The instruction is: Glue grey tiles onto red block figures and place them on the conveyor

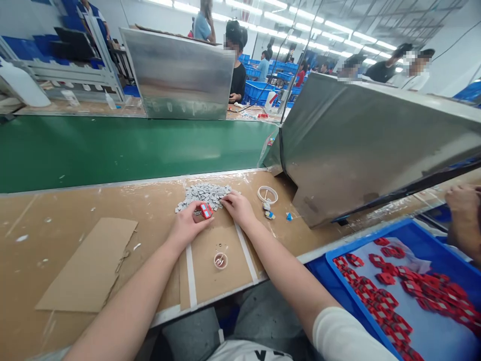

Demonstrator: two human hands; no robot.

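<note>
Between the thumb and fingers of my left hand is a small red part with light rectangular faces. My right hand has its fingertips pinched together at the right edge of a pile of small grey pieces; whatever they may hold is too small to make out. Below both hands, a small round cup with a thin stick in it stands on the cardboard-covered table. A white ring lies right of my right hand, near a few small white, blue and yellow bits.
A blue bin with many red parts is at the lower right. A cardboard sheet lies at left. Large metal panels rise beyond the green belt and at right. Another person's hand is at the right edge.
</note>
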